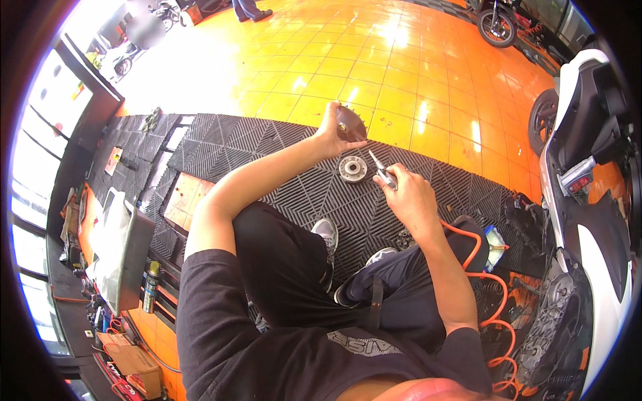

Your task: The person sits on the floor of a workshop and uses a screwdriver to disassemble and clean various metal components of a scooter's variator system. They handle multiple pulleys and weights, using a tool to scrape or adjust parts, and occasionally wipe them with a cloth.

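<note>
My left hand (328, 139) reaches out over the far edge of the black mat, its fingers and thumb closed round the rim of a dark, finned disc (353, 125) with a hole at its centre. A grey air blow gun (384, 172) is gripped in my right hand (410, 199). Its thin nozzle points up and left toward the disc, apart from it. From the gun's side an orange coiled hose (480, 257) runs down past my right forearm. A round metal part with a raised hub (352, 169) lies on the mat below the disc, between my hands.
At right stands a white and black scooter (582, 227), partly stripped. A grey bin (130, 260) and a spray can (151, 287) are at left. The ribbed black mat (267, 147) borders orange tiles (381, 73). A person's legs (247, 8) show at the top.
</note>
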Motion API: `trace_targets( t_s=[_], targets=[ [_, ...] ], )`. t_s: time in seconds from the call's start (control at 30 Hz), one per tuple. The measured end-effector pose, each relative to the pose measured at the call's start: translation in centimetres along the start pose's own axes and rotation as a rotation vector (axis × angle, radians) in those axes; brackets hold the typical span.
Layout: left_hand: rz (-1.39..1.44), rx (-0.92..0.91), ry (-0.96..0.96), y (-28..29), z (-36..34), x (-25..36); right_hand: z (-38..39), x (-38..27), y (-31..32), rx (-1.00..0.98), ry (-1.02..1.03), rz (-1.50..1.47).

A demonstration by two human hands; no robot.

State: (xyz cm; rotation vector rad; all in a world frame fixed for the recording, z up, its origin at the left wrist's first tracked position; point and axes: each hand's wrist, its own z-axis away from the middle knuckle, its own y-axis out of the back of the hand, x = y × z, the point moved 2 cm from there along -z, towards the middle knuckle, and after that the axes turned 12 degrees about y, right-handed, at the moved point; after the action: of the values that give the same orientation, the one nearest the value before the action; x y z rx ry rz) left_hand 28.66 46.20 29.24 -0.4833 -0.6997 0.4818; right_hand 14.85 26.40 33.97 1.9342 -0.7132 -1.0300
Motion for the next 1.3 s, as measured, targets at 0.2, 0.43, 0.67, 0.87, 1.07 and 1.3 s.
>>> trace_targets(
  t_s=[0.2,0.43,0.67,0.87,1.07,1.3],
  targets=[
    [-0.083,-0.079,0.110,1.0,0.1,0.1,-0.1,0.2,0.9,-0.077,-0.004,-0.213],
    [-0.211,-0.229,0.090,1.4,2.0,0.5,-0.1,0.4,2.5,-0.081,-0.032,-0.492],
    [-0.315,-0.293,0.066,2.4,0.9,-0.1,0.0,0.1,2.4,-0.019,0.002,-0.423],
    [-0.358,-0.294,0.107,2.4,0.7,-0.7,-0.1,1.4,2.0,-0.068,0.014,-0.414],
    [-0.326,-0.346,0.118,1.8,0.9,-1.4,0.4,1.3,1.4,-0.024,0.038,-0.300],
    [-0.282,-0.363,0.136,1.5,1.4,-1.3,0.0,1.5,1.5,-0.096,-0.039,-0.311]
  ],
)
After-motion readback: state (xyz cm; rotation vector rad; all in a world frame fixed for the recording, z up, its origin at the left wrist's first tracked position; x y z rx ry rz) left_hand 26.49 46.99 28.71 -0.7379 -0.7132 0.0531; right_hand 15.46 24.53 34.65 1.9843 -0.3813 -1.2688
